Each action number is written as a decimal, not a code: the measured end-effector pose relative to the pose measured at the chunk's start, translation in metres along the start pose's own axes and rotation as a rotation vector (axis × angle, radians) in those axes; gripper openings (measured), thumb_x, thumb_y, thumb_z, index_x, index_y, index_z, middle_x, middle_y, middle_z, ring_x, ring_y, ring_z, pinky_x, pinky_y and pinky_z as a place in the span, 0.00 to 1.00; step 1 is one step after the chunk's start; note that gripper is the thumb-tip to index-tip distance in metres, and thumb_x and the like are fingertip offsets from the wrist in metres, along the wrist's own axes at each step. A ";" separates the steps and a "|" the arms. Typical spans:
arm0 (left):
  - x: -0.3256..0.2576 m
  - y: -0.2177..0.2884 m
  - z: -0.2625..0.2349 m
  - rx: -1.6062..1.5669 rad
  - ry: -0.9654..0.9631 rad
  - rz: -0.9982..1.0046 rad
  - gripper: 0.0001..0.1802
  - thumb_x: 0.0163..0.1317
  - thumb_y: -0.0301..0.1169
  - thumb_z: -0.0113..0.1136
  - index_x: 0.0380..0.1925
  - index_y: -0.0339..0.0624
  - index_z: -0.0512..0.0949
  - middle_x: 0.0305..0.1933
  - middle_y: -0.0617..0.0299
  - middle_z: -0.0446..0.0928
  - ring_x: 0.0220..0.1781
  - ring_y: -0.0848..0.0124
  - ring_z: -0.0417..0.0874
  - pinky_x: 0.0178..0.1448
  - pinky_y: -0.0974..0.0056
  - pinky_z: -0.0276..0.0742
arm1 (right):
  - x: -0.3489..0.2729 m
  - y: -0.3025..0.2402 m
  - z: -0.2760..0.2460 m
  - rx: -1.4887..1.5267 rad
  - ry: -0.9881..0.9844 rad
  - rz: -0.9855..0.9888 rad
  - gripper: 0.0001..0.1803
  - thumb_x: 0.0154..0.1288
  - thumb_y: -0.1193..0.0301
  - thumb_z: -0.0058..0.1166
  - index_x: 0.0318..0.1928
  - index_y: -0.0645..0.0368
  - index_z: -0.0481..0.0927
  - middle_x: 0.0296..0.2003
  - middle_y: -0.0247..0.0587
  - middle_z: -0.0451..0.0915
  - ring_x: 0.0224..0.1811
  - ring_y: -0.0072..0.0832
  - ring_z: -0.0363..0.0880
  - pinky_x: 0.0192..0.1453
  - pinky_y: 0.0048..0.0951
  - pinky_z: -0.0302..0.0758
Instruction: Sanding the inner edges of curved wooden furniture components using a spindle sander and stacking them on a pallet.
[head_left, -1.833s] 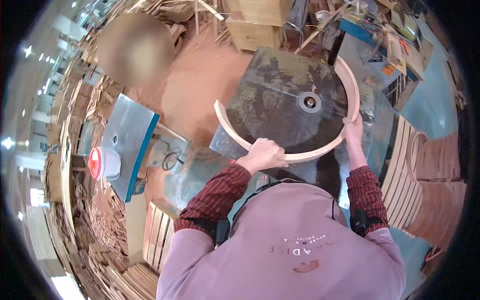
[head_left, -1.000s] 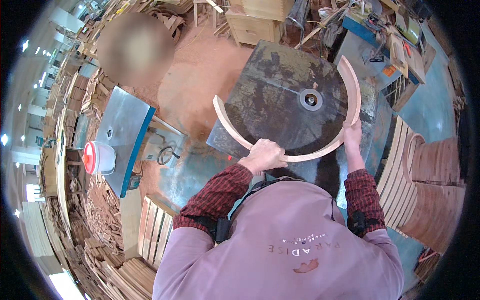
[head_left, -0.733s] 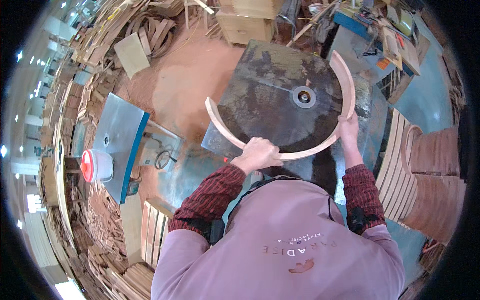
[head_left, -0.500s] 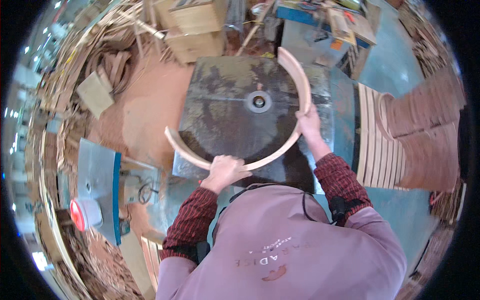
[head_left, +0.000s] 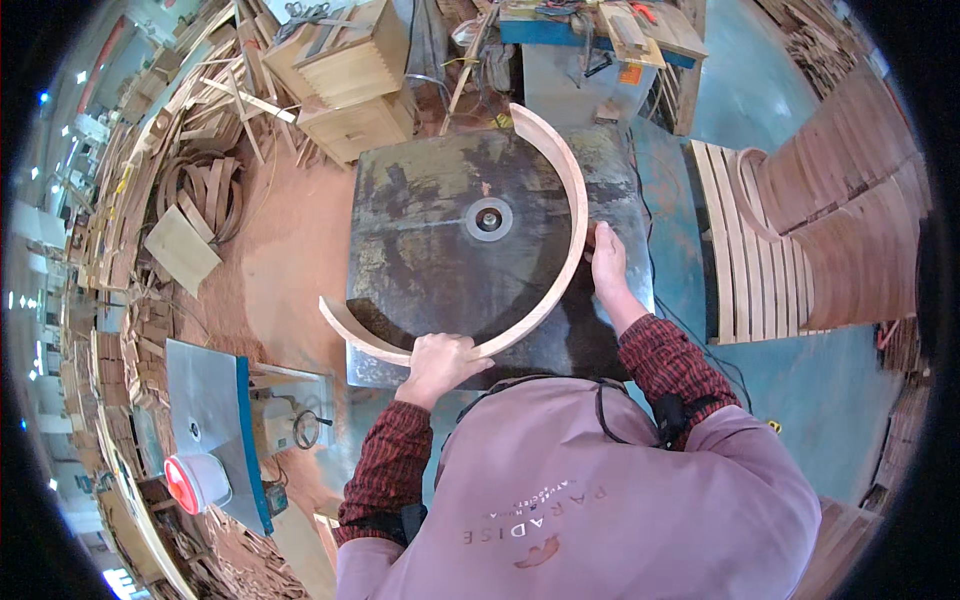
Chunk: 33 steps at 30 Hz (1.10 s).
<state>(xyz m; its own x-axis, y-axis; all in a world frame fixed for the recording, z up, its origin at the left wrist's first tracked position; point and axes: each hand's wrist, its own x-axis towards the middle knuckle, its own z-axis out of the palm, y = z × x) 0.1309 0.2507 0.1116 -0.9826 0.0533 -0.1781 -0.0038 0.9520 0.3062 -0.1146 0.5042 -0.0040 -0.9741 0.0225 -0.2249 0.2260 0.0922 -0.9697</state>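
Note:
A long curved strip of pale wood (head_left: 568, 210) lies flat on a dark, worn metal machine table (head_left: 420, 230), arching from the table's far edge round to its near left corner. My left hand (head_left: 441, 361) grips the strip near its lower end at the table's front edge. My right hand (head_left: 606, 262) presses on the strip's outer side at the table's right. A round cutter spindle (head_left: 488, 219) sits in the middle of the table, inside the curve and apart from the wood.
Stacks of curved wooden slats (head_left: 760, 250) stand to the right on the blue floor. Wooden crates (head_left: 345, 70) and a cluttered bench (head_left: 600, 30) lie beyond the table. Sawdust (head_left: 280, 250), offcuts and a blue-edged machine (head_left: 215, 420) with a red-and-white container (head_left: 195, 482) are on the left.
The view has swung so the table sits more central. The curved strip has slid and turned on the table, with both hands staying on it.

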 end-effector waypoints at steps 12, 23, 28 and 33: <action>-0.001 0.000 0.001 -0.006 0.047 0.028 0.24 0.55 0.55 0.73 0.21 0.46 0.84 0.23 0.56 0.82 0.30 0.51 0.87 0.36 0.48 0.80 | -0.003 0.004 -0.028 0.328 -0.047 0.187 0.24 0.83 0.54 0.46 0.52 0.66 0.80 0.39 0.46 0.87 0.34 0.30 0.87 0.37 0.30 0.83; -0.004 -0.005 0.007 0.012 0.065 0.045 0.24 0.57 0.56 0.72 0.20 0.47 0.84 0.22 0.56 0.82 0.29 0.52 0.87 0.35 0.48 0.81 | -0.023 0.002 -0.027 0.184 -0.108 0.203 0.26 0.83 0.55 0.45 0.51 0.69 0.82 0.37 0.47 0.87 0.33 0.32 0.87 0.38 0.33 0.84; -0.005 -0.017 0.013 -0.027 0.025 0.059 0.25 0.56 0.58 0.71 0.23 0.47 0.86 0.25 0.55 0.84 0.32 0.52 0.88 0.37 0.48 0.82 | -0.031 0.022 -0.034 0.146 -0.147 0.140 0.25 0.83 0.54 0.48 0.53 0.67 0.81 0.40 0.45 0.87 0.34 0.29 0.86 0.38 0.31 0.82; -0.007 -0.012 0.006 -0.027 0.011 0.008 0.26 0.57 0.61 0.68 0.28 0.49 0.90 0.26 0.54 0.85 0.34 0.51 0.89 0.40 0.48 0.83 | -0.035 0.024 -0.034 0.093 -0.160 0.119 0.25 0.84 0.54 0.46 0.53 0.67 0.82 0.41 0.44 0.87 0.36 0.27 0.85 0.41 0.30 0.80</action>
<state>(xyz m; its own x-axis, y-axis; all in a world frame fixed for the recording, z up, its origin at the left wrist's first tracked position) 0.1390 0.2411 0.1040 -0.9846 0.0576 -0.1650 -0.0006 0.9431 0.3325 -0.0749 0.5398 -0.0159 -0.9299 -0.1315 -0.3434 0.3457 0.0059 -0.9383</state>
